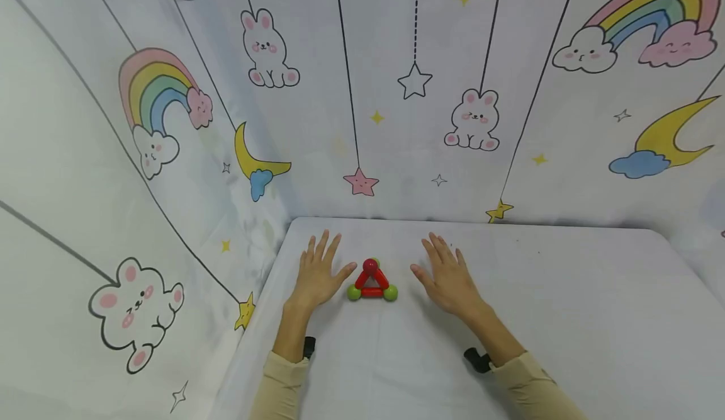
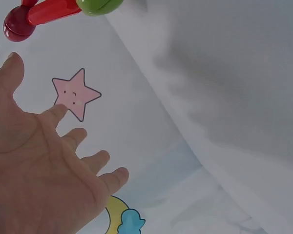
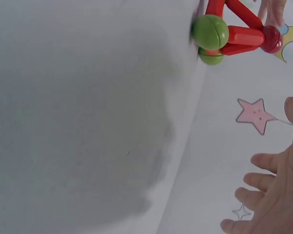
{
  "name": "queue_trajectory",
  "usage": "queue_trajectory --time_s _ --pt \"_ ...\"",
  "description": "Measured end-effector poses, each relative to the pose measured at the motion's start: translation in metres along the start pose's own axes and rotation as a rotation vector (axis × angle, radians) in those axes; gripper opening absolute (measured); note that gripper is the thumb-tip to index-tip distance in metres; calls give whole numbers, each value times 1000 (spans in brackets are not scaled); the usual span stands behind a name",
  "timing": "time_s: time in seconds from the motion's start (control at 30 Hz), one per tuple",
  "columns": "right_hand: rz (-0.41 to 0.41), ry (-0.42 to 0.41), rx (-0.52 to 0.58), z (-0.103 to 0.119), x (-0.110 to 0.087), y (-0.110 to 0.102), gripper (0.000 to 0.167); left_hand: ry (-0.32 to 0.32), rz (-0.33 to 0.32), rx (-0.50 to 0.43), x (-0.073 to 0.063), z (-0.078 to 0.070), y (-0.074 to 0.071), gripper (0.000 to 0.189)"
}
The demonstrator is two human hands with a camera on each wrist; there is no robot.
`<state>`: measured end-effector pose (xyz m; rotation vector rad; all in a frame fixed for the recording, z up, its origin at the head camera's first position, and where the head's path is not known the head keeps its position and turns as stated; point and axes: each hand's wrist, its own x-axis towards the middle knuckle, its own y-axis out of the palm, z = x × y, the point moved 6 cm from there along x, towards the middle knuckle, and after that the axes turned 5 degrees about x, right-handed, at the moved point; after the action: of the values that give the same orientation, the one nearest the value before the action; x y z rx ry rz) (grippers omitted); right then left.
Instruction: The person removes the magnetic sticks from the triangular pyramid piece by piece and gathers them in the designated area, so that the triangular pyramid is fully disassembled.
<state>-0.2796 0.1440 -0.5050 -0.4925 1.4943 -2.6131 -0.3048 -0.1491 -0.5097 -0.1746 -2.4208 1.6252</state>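
A small pyramid of red rods and balls (image 1: 372, 292) stands on the white table between the two hands. Its top ball (image 1: 370, 266) is dark red, and the balls at its base, such as the near right one (image 1: 390, 292), are green. The left hand (image 1: 318, 276) hovers to its left, fingers spread, thumb pointing toward it but apart. On the other side the right hand (image 1: 449, 279) is held with fingers extended, a wider gap from the pyramid. In the right wrist view the pyramid (image 3: 246, 35) shows rods meeting at the red ball. Neither hand holds anything.
The white-covered table (image 1: 566, 306) extends far to the right. Behind it and at the left hangs a pale cloth (image 1: 317, 124) printed with rabbits, rainbows, moons and stars. Each wrist carries a black device, the right one (image 1: 477, 360) showing at the sleeve.
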Motion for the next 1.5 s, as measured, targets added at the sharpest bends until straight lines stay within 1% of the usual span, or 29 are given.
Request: queue_trajectory --time_s 0.17,0.33,0.57,0.67,0.77,0.83,1.07,1.17,1.3,1.5 --pt "10 -4 18 10 3 3 79 15 2 -39 1 -5 0 87" --pt "20 -9 9 18 4 5 80 34 49 -108 -1 -14 2 86" --pt "17 -46 25 26 3 7 79 79 23 -300 -2 -31 -7 85" --pt "17 -56 44 27 2 10 79 86 25 -363 -1 -35 -7 84" --pt "24 -59 64 30 1 14 79 78 21 -416 1 -36 -5 85" --pt "30 -52 79 32 1 15 78 70 13 -446 2 -37 -4 85" --pt "55 26 118 35 3 24 76 70 -34 -638 4 -38 -2 85" --pt "45 37 163 37 4 27 73 70 -48 -689 4 -38 -2 84" --pt "3 10 249 42 7 28 65 78 -60 -740 4 -39 -2 79" --pt "-57 -23 357 49 12 31 55 78 -35 -785 5 -41 1 71"
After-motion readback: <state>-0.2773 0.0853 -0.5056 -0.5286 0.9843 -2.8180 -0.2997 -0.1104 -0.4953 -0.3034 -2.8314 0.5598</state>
